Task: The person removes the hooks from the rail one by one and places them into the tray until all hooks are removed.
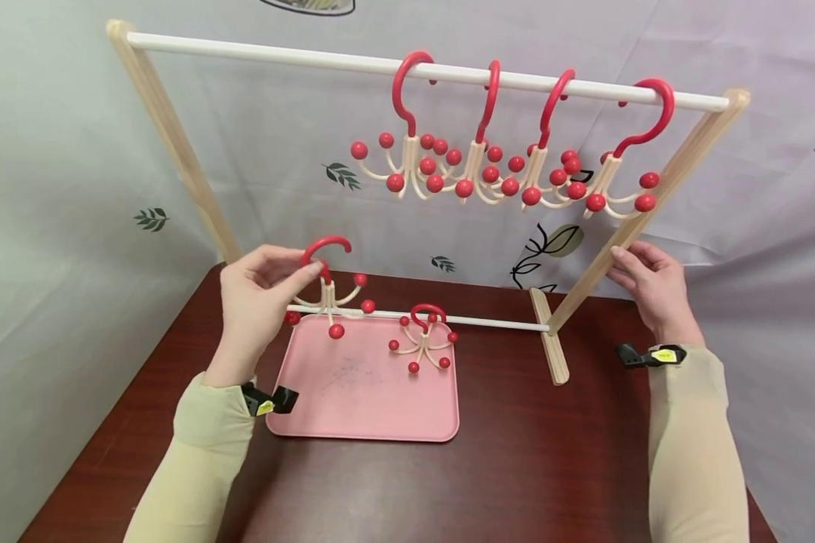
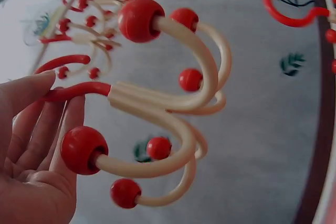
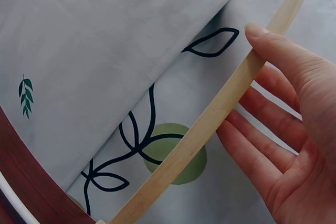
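My left hand (image 1: 258, 298) pinches the red hook of a cream multi-arm hook hanger (image 2: 152, 98), whose curved arms end in red balls. This hanger is above the far left part of a pink tray (image 1: 353, 407). A similar hanger (image 1: 424, 343) lies on the tray's right side. My right hand (image 1: 655, 290) holds the right wooden post (image 3: 212, 111) of a rack, thumb on the near side and fingers behind it. From the rack's white top rail (image 1: 278, 54) hang several more such hangers (image 1: 475, 162), grouped toward the right.
The rack stands on the dark red-brown table (image 1: 516, 467), with a wooden foot (image 1: 550, 339) at right and a white lower rail (image 1: 496, 323) behind the tray. Its left post (image 1: 176, 143) rises beyond my left hand. A patterned cloth (image 1: 278, 204) hangs behind.
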The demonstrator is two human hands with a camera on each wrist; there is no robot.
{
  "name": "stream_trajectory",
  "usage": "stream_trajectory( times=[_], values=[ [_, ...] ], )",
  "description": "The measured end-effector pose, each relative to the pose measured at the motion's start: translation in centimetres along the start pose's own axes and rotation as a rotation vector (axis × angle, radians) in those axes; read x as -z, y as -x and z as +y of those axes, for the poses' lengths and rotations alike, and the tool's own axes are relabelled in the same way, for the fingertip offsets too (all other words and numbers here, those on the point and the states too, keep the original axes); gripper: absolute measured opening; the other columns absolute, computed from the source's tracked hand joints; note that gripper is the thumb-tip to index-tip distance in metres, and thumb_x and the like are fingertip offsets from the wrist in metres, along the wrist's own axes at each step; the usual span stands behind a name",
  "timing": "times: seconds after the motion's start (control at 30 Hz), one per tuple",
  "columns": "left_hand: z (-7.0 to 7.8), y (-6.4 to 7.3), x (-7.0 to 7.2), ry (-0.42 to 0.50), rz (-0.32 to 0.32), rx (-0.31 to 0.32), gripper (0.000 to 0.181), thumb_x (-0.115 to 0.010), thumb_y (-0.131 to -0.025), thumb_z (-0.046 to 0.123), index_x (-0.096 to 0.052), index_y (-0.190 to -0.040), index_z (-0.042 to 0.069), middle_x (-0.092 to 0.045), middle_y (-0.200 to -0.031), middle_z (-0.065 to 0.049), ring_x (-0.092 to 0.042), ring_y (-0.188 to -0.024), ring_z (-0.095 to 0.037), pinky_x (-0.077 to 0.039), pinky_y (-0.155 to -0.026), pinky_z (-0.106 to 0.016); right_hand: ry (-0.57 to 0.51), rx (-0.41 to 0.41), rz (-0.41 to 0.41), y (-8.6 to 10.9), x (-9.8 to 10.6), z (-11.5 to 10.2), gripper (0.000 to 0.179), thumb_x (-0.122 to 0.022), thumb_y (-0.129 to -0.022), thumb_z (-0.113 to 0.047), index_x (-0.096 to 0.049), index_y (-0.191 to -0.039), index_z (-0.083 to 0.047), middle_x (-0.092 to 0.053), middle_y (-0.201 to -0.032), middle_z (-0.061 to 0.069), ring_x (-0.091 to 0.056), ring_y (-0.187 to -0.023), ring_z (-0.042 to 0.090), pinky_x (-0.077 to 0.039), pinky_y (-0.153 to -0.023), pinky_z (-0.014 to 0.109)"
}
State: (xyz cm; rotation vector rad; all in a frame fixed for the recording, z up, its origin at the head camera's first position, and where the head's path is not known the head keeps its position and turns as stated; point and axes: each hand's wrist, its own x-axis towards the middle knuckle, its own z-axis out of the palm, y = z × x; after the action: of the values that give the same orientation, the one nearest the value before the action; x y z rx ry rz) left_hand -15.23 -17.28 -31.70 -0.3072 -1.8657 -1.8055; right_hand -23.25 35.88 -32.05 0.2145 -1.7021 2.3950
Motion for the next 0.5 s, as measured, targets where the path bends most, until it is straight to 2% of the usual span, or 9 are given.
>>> stream_trajectory(
  times=[0.13,0.23,0.33,0.4,0.5],
  values=[
    [-2.7,1.0,0.4,-0.047,-0.069,0.092,0.025,-0.084,-0.086,0.008,-0.075,-0.108,-0.001,-0.075,-0.099,-0.006,-0.074,-0.090,-0.018,-0.059,-0.080,-0.027,0.023,-0.001,0.010,0.1,-0.1,0.0,0.015,-0.067,-0.095,0.006,-0.075,-0.105,-0.001,-0.074,-0.094,0.009,-0.073,-0.085,0.014,-0.060,-0.075,0.028],
    [-4.3,1.9,0.4,-0.072,-0.112,0.160,0.025,-0.083,-0.088,0.011,-0.074,-0.108,0.000,-0.076,-0.101,-0.003,-0.074,-0.088,-0.014,-0.058,-0.068,-0.022,0.037,-0.006,0.016,0.1,-0.1,-0.1,0.015,-0.068,-0.094,0.005,-0.075,-0.106,-0.001,-0.074,-0.096,0.008,-0.073,-0.086,0.014,-0.060,-0.075,0.028],
    [-5.8,2.7,0.2,-0.063,-0.122,0.203,0.023,-0.082,-0.088,0.007,-0.073,-0.107,-0.003,-0.076,-0.098,-0.001,-0.073,-0.086,-0.012,-0.051,-0.055,-0.018,0.043,-0.007,0.014,0.1,-0.2,-0.1,0.016,-0.069,-0.094,0.004,-0.075,-0.107,-0.001,-0.074,-0.097,0.008,-0.073,-0.087,0.014,-0.060,-0.076,0.028],
    [-6.6,3.2,0.0,-0.051,-0.115,0.229,0.023,-0.081,-0.088,0.005,-0.071,-0.105,-0.006,-0.077,-0.095,-0.003,-0.073,-0.084,-0.011,-0.050,-0.056,-0.017,0.030,-0.009,0.010,0.1,-0.3,-0.1,0.015,-0.069,-0.094,0.005,-0.074,-0.107,-0.001,-0.073,-0.097,0.009,-0.073,-0.087,0.015,-0.060,-0.076,0.029],
    [-7.8,3.8,-0.3,-0.051,-0.115,0.272,0.024,-0.082,-0.088,0.005,-0.071,-0.105,-0.007,-0.076,-0.095,-0.006,-0.073,-0.087,-0.010,-0.054,-0.067,-0.017,0.016,-0.010,0.008,0.1,-0.2,-0.1,0.015,-0.067,-0.094,0.006,-0.074,-0.106,0.000,-0.073,-0.098,0.010,-0.073,-0.087,0.016,-0.060,-0.076,0.029]
  ],
)
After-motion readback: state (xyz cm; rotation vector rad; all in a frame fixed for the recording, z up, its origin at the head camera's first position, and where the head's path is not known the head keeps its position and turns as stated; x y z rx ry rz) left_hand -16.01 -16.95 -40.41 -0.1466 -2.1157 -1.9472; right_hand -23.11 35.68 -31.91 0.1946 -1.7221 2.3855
